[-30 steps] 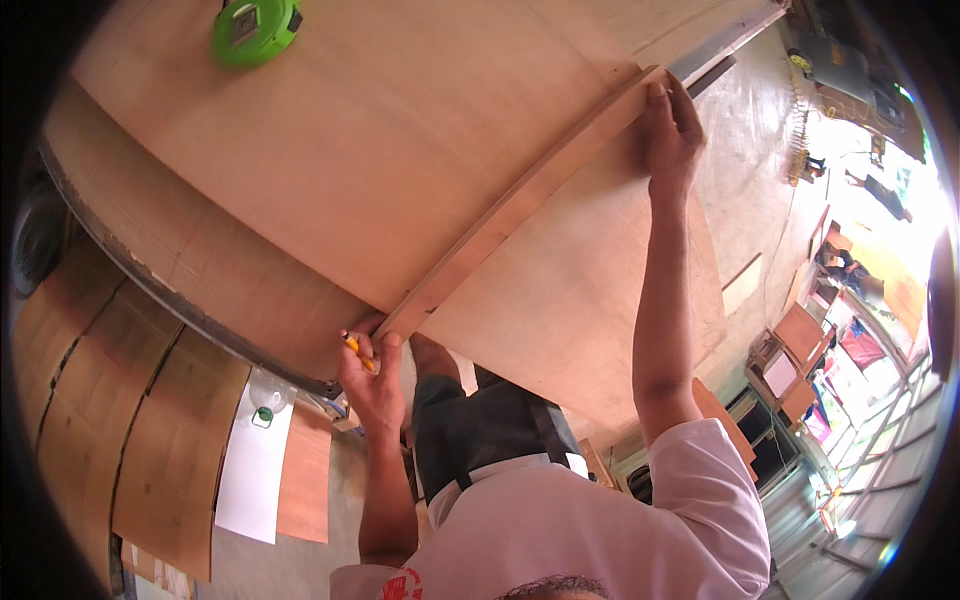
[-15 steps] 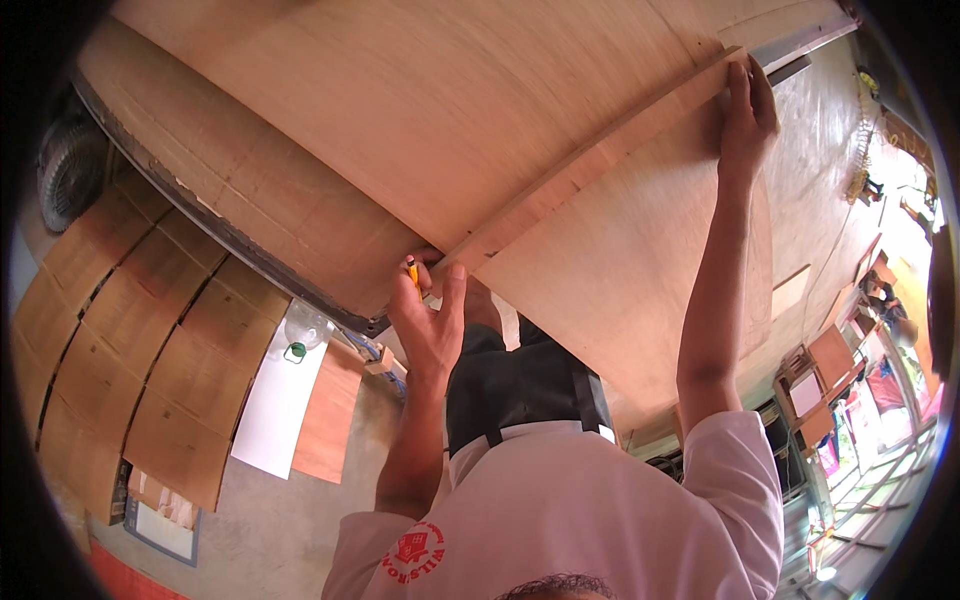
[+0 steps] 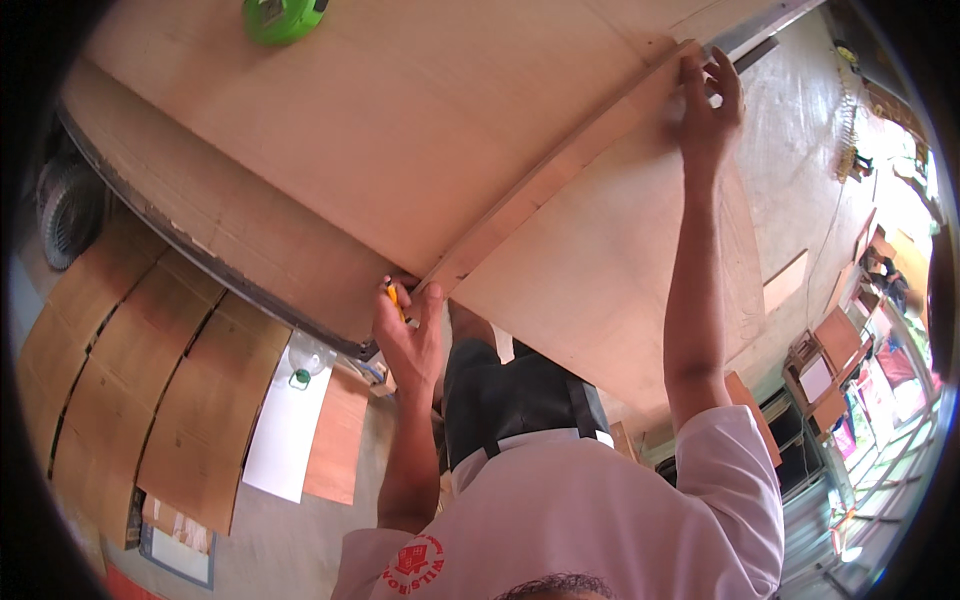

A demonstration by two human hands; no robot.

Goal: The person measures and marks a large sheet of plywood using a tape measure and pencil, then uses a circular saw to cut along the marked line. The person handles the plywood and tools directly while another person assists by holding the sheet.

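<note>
A long, narrow wooden strip [image 3: 545,193] lies slantwise across a large plywood sheet [image 3: 330,150]. My left hand [image 3: 408,335] is at the strip's near end, with its thumb by the wood. A yellow pencil [image 3: 396,298] is tucked between the fingers of that hand. At the strip's far end is my right hand [image 3: 712,110], its fingers bent and spread apart. One of its fingertips is at the strip's edge; whether it presses there I cannot tell. A green tape measure [image 3: 283,17] sits on the sheet at the top left, cut off by the picture's edge.
The sheet rests over a table with a dark edge [image 3: 215,262]. Stacked brown cardboard [image 3: 140,370] stands at the left, near a fan [image 3: 70,215]. A white panel [image 3: 285,440] and a clear bottle with a green cap [image 3: 300,378] are below. A person [image 3: 885,280] is far right.
The view has shifted, and the tape measure has come into it. My right hand's fingers have loosened and spread at the strip's far end. My left hand stays by the near end with the pencil.
</note>
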